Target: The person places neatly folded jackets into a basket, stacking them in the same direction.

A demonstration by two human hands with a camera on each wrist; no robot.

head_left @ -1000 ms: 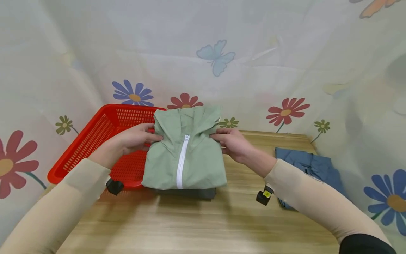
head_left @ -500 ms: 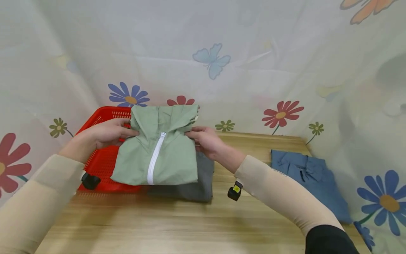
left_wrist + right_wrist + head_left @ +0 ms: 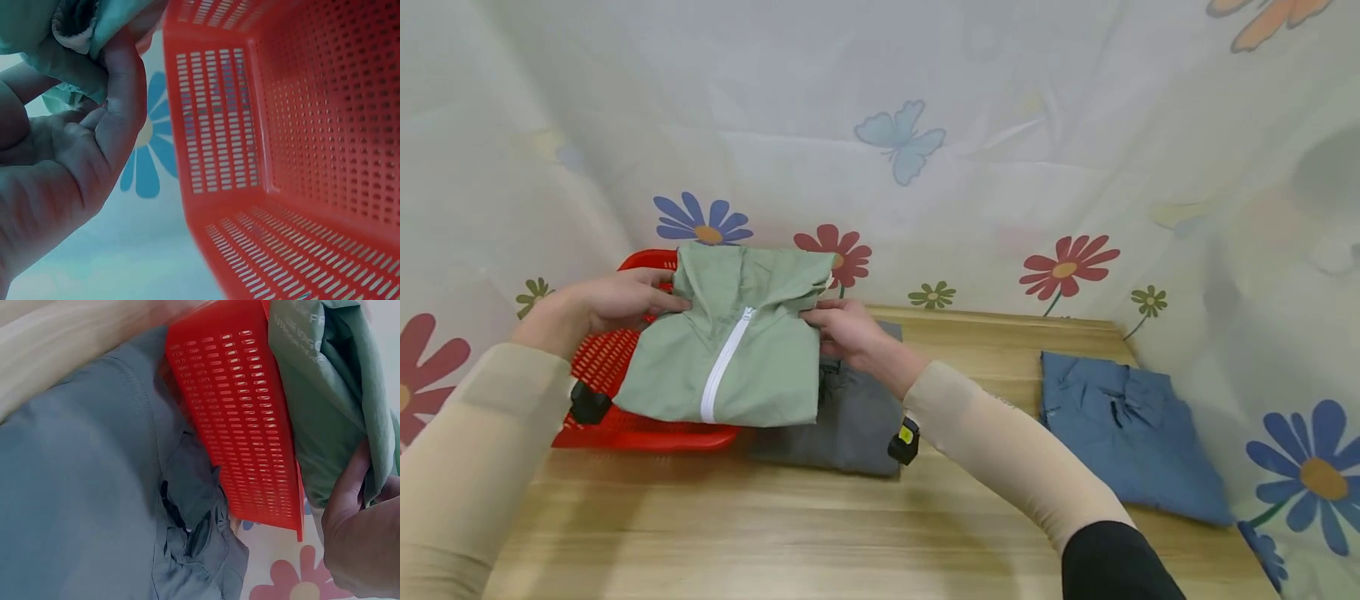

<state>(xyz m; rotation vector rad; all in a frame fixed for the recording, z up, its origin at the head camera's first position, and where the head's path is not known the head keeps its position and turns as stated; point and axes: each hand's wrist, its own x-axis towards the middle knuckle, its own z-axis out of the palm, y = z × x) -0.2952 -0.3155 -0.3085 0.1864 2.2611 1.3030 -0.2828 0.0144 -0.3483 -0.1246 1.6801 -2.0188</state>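
A folded light green jacket (image 3: 752, 350) with a white zipper hangs over the red plastic basket (image 3: 647, 439) in the head view, covering much of it. My left hand (image 3: 613, 304) grips its left edge, and my right hand (image 3: 850, 332) pinches the right edge. From the left wrist, curled fingers (image 3: 122, 94) are seen under the green cloth beside the basket's rim. The right wrist view shows the jacket (image 3: 325, 406) held above the basket's side wall (image 3: 237, 406), with the thumb in a fold. Part of each hand is hidden by cloth.
A folded dark grey garment (image 3: 857, 417) lies on the wooden table (image 3: 775, 533) just right of the basket. Farther right is a folded blue garment (image 3: 1135, 433). A flower-printed cloth (image 3: 985, 167) hangs behind the table.
Both hands have carried the green jacket leftward, from over the dark grey garment to over the basket. More of the grey garment now shows.
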